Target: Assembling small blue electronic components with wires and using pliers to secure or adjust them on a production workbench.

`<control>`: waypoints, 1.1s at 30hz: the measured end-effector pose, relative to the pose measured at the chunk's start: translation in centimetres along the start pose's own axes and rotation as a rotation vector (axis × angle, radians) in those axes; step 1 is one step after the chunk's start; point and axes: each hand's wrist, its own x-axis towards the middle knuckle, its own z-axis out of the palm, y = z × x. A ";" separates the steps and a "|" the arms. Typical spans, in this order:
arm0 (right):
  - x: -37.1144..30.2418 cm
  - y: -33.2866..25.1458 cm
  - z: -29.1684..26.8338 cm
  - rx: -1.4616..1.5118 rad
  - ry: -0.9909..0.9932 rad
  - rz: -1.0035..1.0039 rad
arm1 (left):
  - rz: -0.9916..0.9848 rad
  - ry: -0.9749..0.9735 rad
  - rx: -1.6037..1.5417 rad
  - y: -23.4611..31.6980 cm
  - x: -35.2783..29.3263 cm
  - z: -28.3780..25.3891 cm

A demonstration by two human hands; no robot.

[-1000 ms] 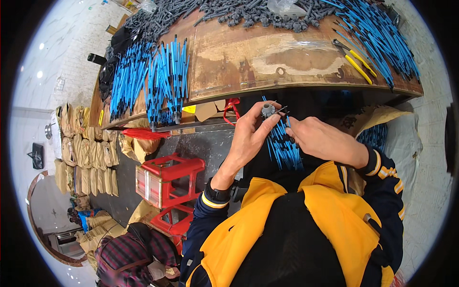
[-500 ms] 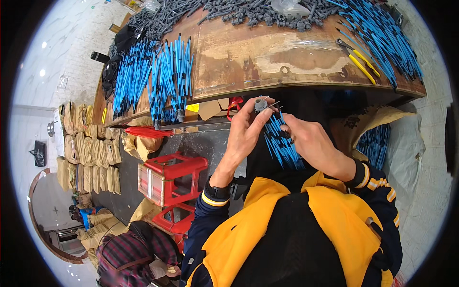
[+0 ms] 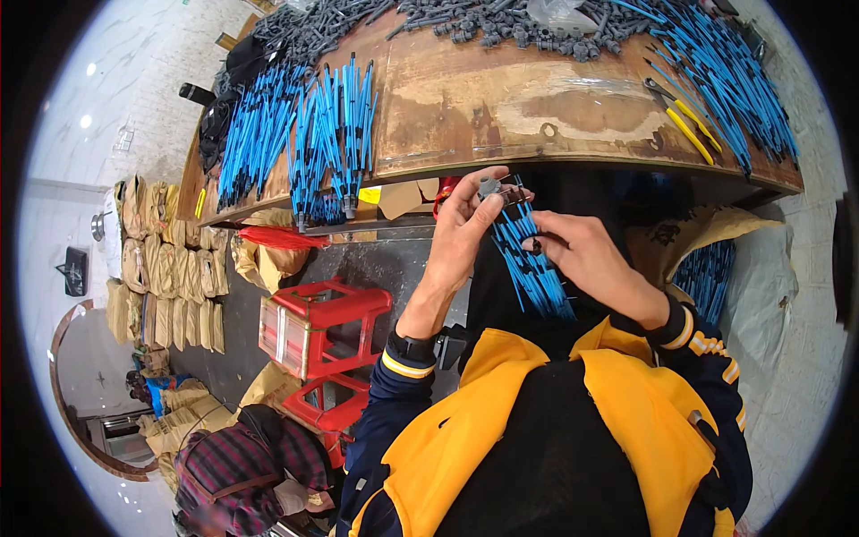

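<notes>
Maybe part done
Left grip (image 3: 459, 230) pinches gray cap (image 3: 489, 187); right grip (image 3: 595, 261) touches blue sticks (image 3: 519, 258) (pinching? can't tell); gray bits (image 3: 501, 25) remain beyond.

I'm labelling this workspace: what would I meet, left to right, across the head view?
Round brown-framed mirror, red plastic stools, bare left hand, bare right hand, yellow-handled metal pliers.
</notes>
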 end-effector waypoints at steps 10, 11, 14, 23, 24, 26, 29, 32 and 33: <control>0.2 -0.1 0.4 -0.162 -0.003 -0.071 | 0.018 -0.037 -0.115 -1.2 -0.3 -0.6; 0.0 0.0 0.4 -0.161 -0.015 -0.043 | 0.024 -0.021 -0.070 -1.3 -0.5 -0.4; -0.6 -0.3 0.9 -0.260 -0.026 -0.025 | 0.071 0.013 0.169 -1.0 -1.2 0.1; 0.1 -1.6 -0.8 -0.302 -0.182 -0.058 | 0.040 0.116 0.535 1.5 -3.0 2.9; 0.0 -1.5 -0.8 -0.299 -0.184 -0.059 | 0.038 0.118 0.537 1.3 -3.1 3.2; 0.2 -1.4 -0.7 -0.325 -0.202 -0.049 | -0.007 0.209 0.541 1.0 -3.0 3.7; -0.1 -1.4 -0.5 -0.266 -0.222 -0.051 | 0.015 0.272 0.516 0.5 -3.9 3.3; -0.4 -1.4 0.4 -0.128 -0.255 -0.062 | 0.109 0.316 0.457 0.2 -5.4 2.4; -0.8 -1.4 1.1 -0.055 -0.213 -0.028 | 0.090 0.327 0.423 0.2 -6.0 2.0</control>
